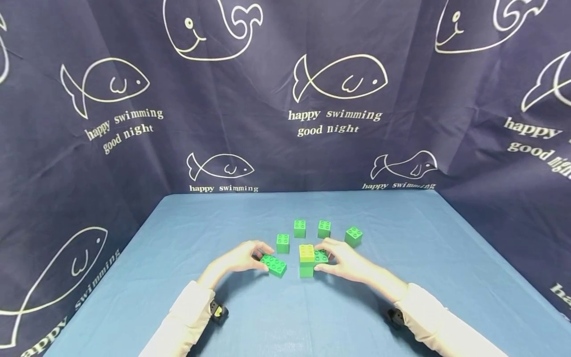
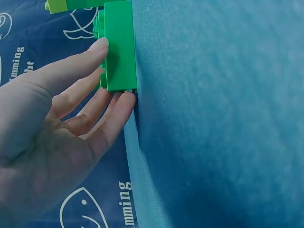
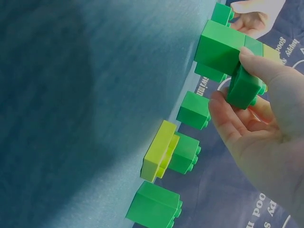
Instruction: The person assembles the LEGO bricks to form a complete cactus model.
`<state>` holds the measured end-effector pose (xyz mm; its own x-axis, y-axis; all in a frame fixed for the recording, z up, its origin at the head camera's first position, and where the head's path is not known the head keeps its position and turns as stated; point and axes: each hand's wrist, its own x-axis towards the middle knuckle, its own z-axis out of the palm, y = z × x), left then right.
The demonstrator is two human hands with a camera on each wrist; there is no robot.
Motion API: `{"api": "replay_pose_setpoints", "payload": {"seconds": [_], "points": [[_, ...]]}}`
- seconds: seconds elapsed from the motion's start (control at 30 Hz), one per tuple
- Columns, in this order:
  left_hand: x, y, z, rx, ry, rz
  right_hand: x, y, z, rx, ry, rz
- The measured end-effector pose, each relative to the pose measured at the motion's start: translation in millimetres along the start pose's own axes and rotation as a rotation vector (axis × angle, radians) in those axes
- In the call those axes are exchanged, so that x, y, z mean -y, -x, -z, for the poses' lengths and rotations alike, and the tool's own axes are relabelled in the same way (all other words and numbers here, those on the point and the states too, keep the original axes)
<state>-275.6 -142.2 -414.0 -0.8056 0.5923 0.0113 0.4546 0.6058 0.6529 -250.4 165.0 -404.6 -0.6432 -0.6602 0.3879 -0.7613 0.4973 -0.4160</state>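
Note:
My left hand (image 1: 245,256) is at the left of the group, thumb and fingertips on the end of a long green brick (image 1: 273,265) that lies on the cloth. The left wrist view shows this brick (image 2: 121,47) side-on. My right hand (image 1: 343,260) pinches a small green brick (image 3: 244,88) between thumb and fingers. That brick is up against the right side of a stack, green brick (image 1: 306,271) at the bottom and yellow brick (image 1: 307,252) on top. My thumb tip overlaps the stack in the right wrist view.
Behind the hands stand several green bricks, among them one at the left (image 1: 283,243) and one at the right (image 1: 354,237). A yellow brick (image 3: 159,152) shows in the right wrist view in front of a green brick (image 3: 184,154). A dark patterned curtain (image 1: 267,99) surrounds the blue table (image 1: 214,213).

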Motion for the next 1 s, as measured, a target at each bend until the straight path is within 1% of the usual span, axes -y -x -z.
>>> {"api": "replay_pose_setpoints", "payload": {"seconds": [0.23, 0.37, 0.6, 0.8, 0.93, 1.0], "points": [[1.3, -2.5, 2.7, 0.005, -0.038, -0.019, -1.1, -1.2, 2.5, 0.008, 0.015, -0.011], [-0.1, -2.3, 3.3, -0.001, -0.050, -0.006, -2.1, -2.2, 3.6, 0.009, 0.030, -0.001], [-3.6, -4.6, 2.5, -0.033, -0.063, 0.019, -3.3, -2.8, 5.1, 0.003, 0.033, 0.004], [-7.9, -4.5, 0.6, -0.002, -0.066, 0.007, 0.3, -1.1, 3.9, 0.007, 0.008, -0.010], [-6.4, -3.9, 1.2, 0.016, -0.088, -0.011, 0.0, -1.0, 1.5, 0.002, -0.001, -0.007], [-4.1, -4.3, 1.1, 0.015, -0.104, -0.016, -0.8, -1.8, 0.6, 0.002, -0.003, -0.005]]}}
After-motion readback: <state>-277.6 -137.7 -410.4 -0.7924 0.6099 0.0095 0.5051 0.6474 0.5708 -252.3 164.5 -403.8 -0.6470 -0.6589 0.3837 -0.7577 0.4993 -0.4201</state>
